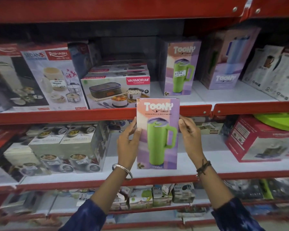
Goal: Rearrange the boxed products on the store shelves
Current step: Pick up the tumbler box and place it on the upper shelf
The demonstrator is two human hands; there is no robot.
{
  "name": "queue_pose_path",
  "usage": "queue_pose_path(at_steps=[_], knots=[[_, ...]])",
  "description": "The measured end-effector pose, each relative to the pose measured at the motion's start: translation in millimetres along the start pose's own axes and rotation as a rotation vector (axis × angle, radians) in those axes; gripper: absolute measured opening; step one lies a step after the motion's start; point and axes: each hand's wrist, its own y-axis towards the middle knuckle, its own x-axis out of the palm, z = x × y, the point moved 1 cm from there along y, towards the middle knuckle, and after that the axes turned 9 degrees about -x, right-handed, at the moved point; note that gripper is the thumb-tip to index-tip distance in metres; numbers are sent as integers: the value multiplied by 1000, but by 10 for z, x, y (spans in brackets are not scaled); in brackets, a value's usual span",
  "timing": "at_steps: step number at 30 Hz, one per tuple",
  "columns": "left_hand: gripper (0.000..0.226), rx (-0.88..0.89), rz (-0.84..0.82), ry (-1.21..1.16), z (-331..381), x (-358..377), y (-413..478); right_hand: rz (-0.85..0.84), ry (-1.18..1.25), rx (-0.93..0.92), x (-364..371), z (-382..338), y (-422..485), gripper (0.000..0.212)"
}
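One Toony box (158, 133) is in my hands right now, held in the air in front of the red shelf edge (90, 115), clear of any shelf. My left hand (126, 144) has its fingers (133, 126) closed on the box's left side, thumb on the printed front; my right hand (189, 135) pinches the right side the same way — a firm two-handed hold, as far as I can see.

Progress, as I judge it: mid-job. On the upper shelf a matching Toony box (180, 67) already stands upright, with a blue-tumbler box (227, 59) beside it, tilted and turned. Between the Varmora boxes (115, 90) and that standing box there is a bare gap, and more bare shelf in front — likely where mine belongs. Still to do: set this one down and, probably, straighten the blue one. I can't tell what else needs moving.

My box is upright — long axis vertical, lettering at the top, printed face toward me, the tumbler's handle to the right. It sits square, barely tilted.
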Motion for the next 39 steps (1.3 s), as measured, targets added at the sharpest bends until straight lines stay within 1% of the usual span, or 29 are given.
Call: queue_pose_path(at_steps=[4,6,8,11,13,15,17,20,26,30,33,35,37,39], knots=[[41,12,6,-7,97,21,-29,-6,3,-11,-42,-66,6,27],[41,28,-14,-28,186,22,-16,-10,30,-30,-83,-123,31,34],[42,91,-7,-24,339,34,18,-12,50,-67,-153,-224,119,42],[45,213,-2,-51,648,123,122,-11,25,-180,-257,-423,331,45],[43,276,7,-51,828,220,239,17,-28,-257,-325,-524,520,51],[43,323,5,-70,962,341,373,53,-28,-282,-394,-604,719,56],[46,353,-8,-103,1056,480,499,67,-33,-330,-462,-646,905,52],[44,381,-24,-127,1085,724,685,82,-42,-376,-556,-608,1123,48],[46,363,-45,-82,944,1146,995,80,-97,-347,-694,-183,1479,53],[47,331,-41,13,855,1319,1191,56,-154,-353,-729,66,1686,47],[53,317,-29,105,760,1405,1285,50,-235,-307,-727,238,1801,49],[67,383,1,233,695,1462,1319,45,-336,-309,-688,311,1842,56],[81,498,1,418,662,1512,1331,34,-512,-411,-610,348,1861,67],[85,585,-40,596,638,1541,1343,-4,-682,-539,-525,383,1852,79]])
